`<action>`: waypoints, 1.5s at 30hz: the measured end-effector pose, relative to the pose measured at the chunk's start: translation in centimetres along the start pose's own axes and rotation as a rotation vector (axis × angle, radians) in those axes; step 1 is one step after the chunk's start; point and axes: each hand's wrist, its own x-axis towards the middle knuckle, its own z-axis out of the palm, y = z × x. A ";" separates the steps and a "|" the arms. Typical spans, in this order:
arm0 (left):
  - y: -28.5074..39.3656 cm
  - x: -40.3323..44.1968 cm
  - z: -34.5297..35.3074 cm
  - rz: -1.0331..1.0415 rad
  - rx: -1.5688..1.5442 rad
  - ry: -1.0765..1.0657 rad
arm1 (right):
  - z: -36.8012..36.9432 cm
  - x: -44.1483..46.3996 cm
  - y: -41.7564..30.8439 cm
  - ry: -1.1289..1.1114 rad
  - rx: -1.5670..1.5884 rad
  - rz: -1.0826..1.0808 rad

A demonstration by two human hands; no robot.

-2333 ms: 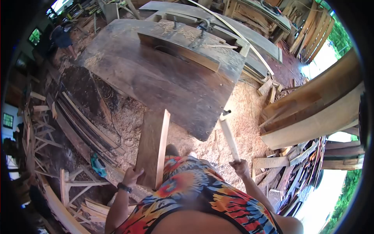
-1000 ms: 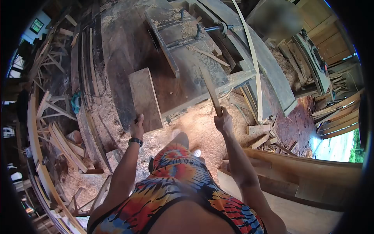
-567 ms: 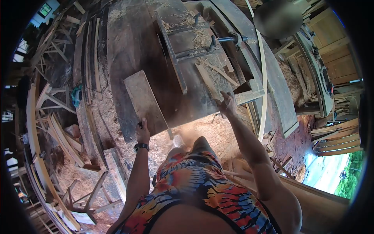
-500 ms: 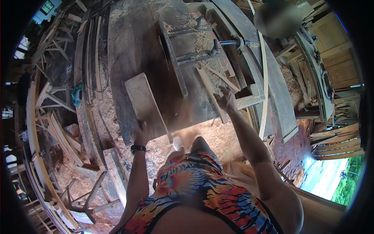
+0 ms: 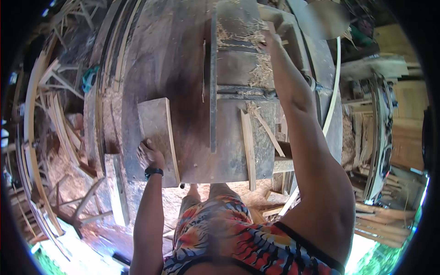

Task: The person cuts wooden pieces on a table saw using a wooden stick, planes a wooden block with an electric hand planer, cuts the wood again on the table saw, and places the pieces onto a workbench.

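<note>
My left hand (image 5: 150, 156) lies on the lower left part of a flat wooden board (image 5: 156, 123), its fingers apart on the top face. That board rests on the dark worktable (image 5: 192, 137), close to its front edge. My right arm stretches far across the table; my right hand (image 5: 270, 39) is beside wood shavings (image 5: 250, 34) at the far right, and its finger grip is too small and partly hidden to make out. A long dark fence strip (image 5: 213, 91) stands between the two hands. Dark slotted bars (image 5: 245, 93) cross the table right of it.
A narrow wooden strip (image 5: 249, 151) and a thin slat (image 5: 269, 133) lie at the table's right front. A box-like wooden frame (image 5: 283, 164) adjoins the right edge. Long planks (image 5: 120, 50) run along the left side. Sawdust (image 5: 229, 185) covers the floor.
My right hand has reached forward, from above the wooden strip to the far shavings. My left hand has moved onto the board's face, and the view has turned.
</note>
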 end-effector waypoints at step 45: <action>0.6 0.3 -0.8 -0.047 0.012 -0.099 | 18.7 11.7 6.0 -0.562 1.110 -0.035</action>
